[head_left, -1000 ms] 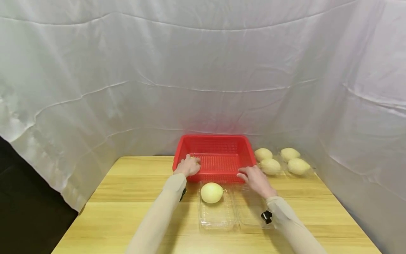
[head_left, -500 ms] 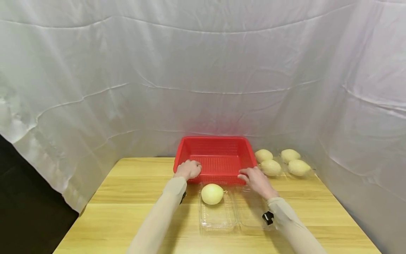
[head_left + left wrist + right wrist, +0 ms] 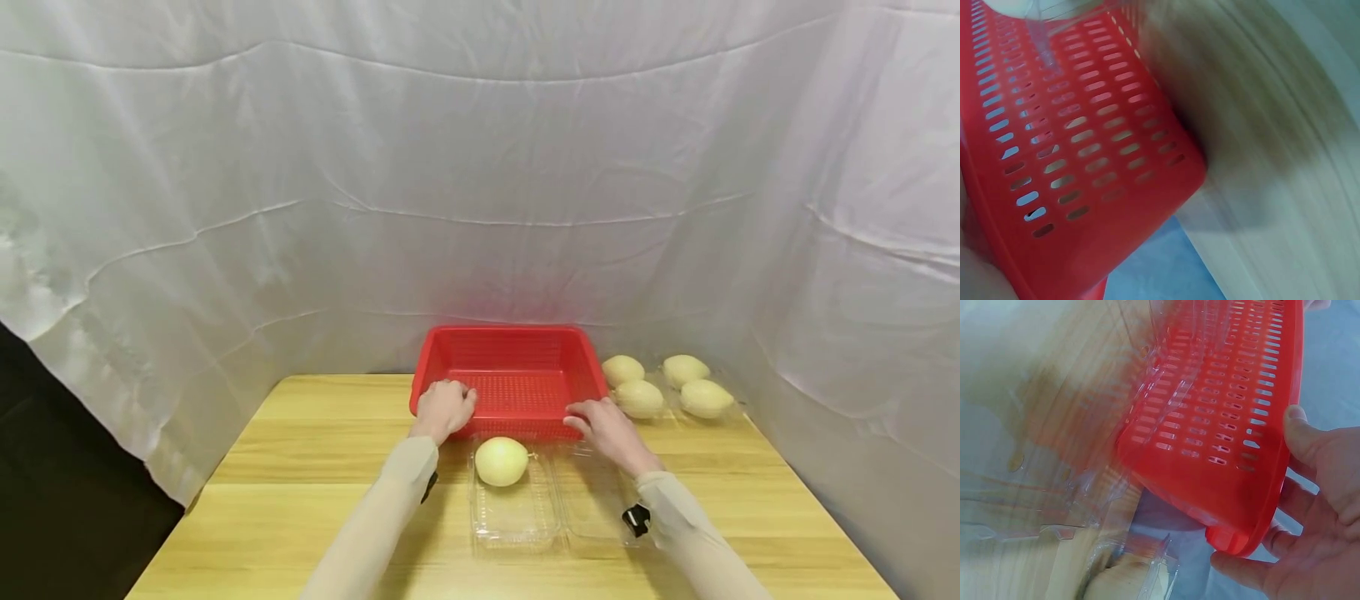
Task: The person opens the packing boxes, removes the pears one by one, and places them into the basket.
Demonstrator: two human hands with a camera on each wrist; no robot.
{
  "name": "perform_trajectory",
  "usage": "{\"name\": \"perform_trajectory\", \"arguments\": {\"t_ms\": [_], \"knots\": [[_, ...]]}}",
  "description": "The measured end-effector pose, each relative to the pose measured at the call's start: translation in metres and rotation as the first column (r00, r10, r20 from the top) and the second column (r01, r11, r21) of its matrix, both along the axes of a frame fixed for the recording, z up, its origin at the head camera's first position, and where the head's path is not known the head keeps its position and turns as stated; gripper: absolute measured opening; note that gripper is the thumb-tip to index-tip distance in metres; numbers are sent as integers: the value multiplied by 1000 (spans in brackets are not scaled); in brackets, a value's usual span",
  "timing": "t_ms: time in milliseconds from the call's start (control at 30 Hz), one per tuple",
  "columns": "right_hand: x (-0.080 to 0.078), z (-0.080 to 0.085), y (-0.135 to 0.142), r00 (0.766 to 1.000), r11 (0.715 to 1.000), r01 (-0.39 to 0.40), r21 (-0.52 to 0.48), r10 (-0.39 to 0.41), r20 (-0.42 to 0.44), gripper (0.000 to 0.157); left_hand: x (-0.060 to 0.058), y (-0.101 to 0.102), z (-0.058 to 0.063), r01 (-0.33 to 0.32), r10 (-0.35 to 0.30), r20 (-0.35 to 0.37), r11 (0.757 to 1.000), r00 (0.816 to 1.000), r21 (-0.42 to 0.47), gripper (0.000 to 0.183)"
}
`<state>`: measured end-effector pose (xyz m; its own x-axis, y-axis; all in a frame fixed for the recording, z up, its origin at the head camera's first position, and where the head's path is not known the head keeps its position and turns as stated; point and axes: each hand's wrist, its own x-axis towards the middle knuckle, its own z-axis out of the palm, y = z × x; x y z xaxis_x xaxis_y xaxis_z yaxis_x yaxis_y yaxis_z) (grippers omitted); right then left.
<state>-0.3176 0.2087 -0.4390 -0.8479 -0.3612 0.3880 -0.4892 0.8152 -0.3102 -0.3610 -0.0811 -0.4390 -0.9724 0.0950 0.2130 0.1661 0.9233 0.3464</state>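
Note:
A red perforated plastic basket (image 3: 517,392) stands at the back of the table. My left hand (image 3: 444,408) bends down over its front left corner, the fingertips hidden inside; I cannot tell what they hold. At the front right corner my right hand (image 3: 606,429) grips the rim, the thumb on its outer side in the right wrist view and fingers curled round the corner. In front of the basket lies an opened clear plastic clamshell box (image 3: 517,521). One pale yellow fruit (image 3: 501,462) with a short stem sits at the far end of its left half.
To the right of the basket, several more pale yellow fruits (image 3: 639,400) lie in clear plastic packs. A wrinkled white curtain (image 3: 510,167) closes off the back and sides of the wooden table (image 3: 300,500).
The left hand has drawn slightly back toward the basket's front left corner, and its fingers have dropped from view. A small yellowish bit beside them no longer shows. The right hand stays.

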Motion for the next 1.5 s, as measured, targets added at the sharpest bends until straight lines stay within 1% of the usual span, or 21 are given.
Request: {"name": "perform_trajectory", "arguments": {"t_ms": [133,200,300,433,633,833,967,1233,1400,1500], "knots": [[0,-1,0,1000,1000,-10,-8,10,-25,24,5,-2,-3,1,0,-113,1000,994,5,30],[-1,-2,0,999,1000,-10,-11,10,-38,24,8,-4,-4,17,-16,-149,1000,989,5,29],[-1,-3,0,999,1000,-11,-10,11,-48,24,11,-6,-4,43,-41,-179,999,983,8,28],[0,-4,0,999,1000,-9,-3,9,-45,24,13,-9,-5,60,-61,-191,998,980,-9,28],[1,-3,0,999,1000,-8,13,8,-35,23,13,-9,-6,56,-59,-185,998,981,-24,29],[0,-3,0,1000,1000,-6,11,7,-24,21,12,-9,-7,49,-59,-166,996,984,-69,36],[-1,-3,0,1000,1000,-14,4,14,-22,20,12,-8,-8,53,-65,-166,996,984,-76,38],[-2,-2,0,1000,1000,-12,-3,12,-21,21,10,-9,-10,71,-87,-215,994,973,-82,36],[-2,-3,-1,1000,1000,0,14,0,-25,21,10,-10,-12,77,-89,-241,995,966,-59,35],[-1,-3,0,1000,1000,10,20,-9,-24,22,10,-10,-14,101,-104,-263,995,959,-26,29]]}}
